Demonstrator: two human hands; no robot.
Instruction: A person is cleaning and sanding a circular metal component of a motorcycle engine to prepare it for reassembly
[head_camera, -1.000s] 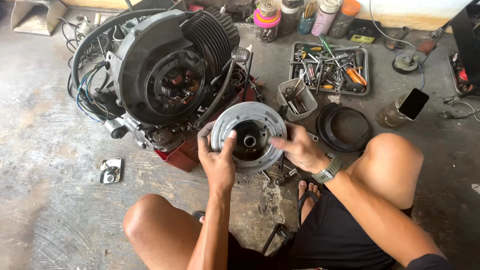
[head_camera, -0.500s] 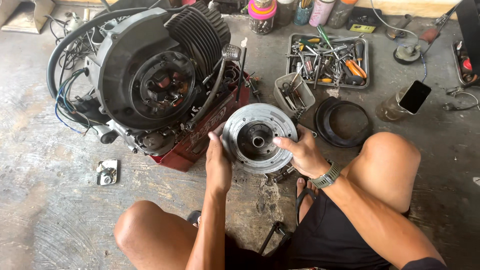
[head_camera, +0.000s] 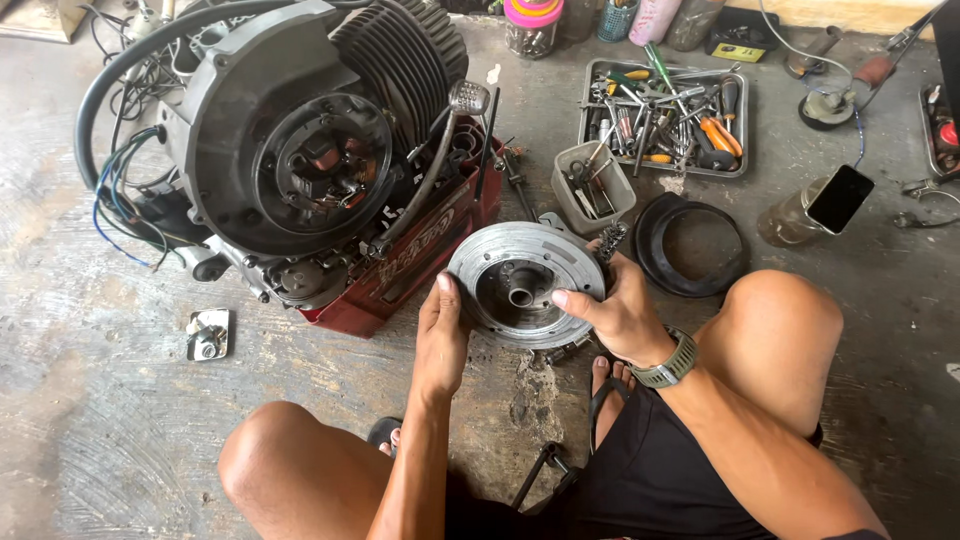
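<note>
Flywheel (head_camera: 525, 285) at frame centre is being held just right of the engine (head_camera: 300, 160), which is being propped on a red box (head_camera: 400, 275). Left hand (head_camera: 443, 335) is being pressed flat-fingered against its left rim; right hand (head_camera: 620, 310) is being wrapped round the right edge, thumb laid on its face.

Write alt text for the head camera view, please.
A squatting person's left hand and right hand hold a round metal flywheel over a concrete floor, beside a small engine and a tray of tools.
</note>
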